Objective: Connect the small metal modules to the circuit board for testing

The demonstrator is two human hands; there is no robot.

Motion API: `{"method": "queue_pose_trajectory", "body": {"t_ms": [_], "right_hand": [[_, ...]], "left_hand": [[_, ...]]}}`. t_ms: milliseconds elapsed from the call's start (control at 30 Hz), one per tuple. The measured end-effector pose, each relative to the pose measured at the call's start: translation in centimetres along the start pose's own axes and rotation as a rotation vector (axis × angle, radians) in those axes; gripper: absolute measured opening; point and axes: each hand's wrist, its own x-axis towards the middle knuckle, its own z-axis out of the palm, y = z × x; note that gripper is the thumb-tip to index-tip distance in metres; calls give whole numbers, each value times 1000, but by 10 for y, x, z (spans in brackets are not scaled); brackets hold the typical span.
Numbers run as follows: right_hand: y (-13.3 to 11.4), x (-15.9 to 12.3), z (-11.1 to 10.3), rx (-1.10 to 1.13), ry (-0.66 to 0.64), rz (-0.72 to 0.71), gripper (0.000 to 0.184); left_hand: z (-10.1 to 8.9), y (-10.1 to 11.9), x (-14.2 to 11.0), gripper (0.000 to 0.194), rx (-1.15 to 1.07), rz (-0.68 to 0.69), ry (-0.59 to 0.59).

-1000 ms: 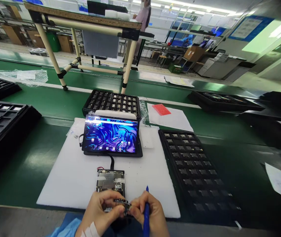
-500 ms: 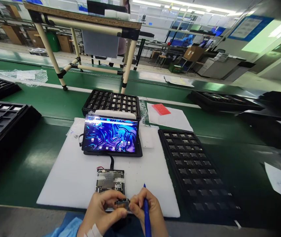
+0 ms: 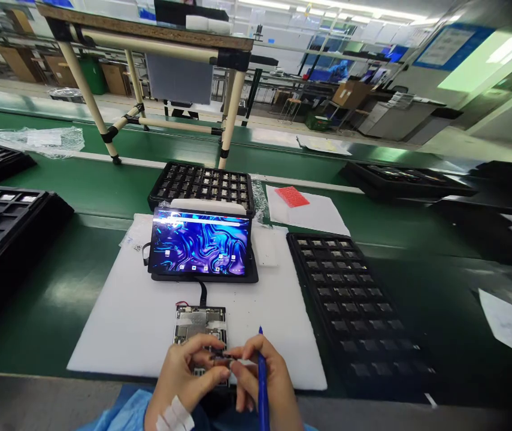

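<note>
Left hand (image 3: 181,380) pinched, over the circuit board (image 3: 199,323), a small dark part (image 3: 221,357); right hand (image 3: 279,380) steadied its end with fingertips, blue pen (image 3: 263,392) tucked in grip. Light, edge-only pressure judged best.

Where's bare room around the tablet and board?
Bare: mat left of the board; green bench between near left tray and mat. Crowded: directly behind the tablet, by the rear tray, and the board's near end, around left hand and right hand.

Left hand (image 3: 184,374) and right hand (image 3: 276,376) close together, fingers (image 3: 204,342) curled inward.
</note>
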Motion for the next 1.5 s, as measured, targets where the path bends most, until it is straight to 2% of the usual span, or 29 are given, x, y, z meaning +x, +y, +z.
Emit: {"method": "queue_pose_trajectory", "body": {"t_ms": [100,200,267,367,533,767,1000,1500], "right_hand": [[0,5,-5,-64,59,-80,43],[-2,15,-17,-167,157,-224,38],[0,23,-24,-232,211,-293,32],[9,33,-29,-304,201,-340,27],[23,43,-27,-405,222,-367,21],[23,49,-25,-530,221,-397,13],[26,51,-28,-567,215,-441,10],[12,60,-27,-585,117,-413,8]], "left_hand": [[-4,-7,5,30,123,141,8],[-14,-15,14,22,338,365,91],[-21,-18,21,14,479,469,126],[-28,-18,27,14,649,557,119],[-27,-21,30,17,802,721,125],[-25,-23,28,20,856,741,100],[-26,-26,28,24,876,761,88],[-24,-30,30,28,967,776,70]]}}
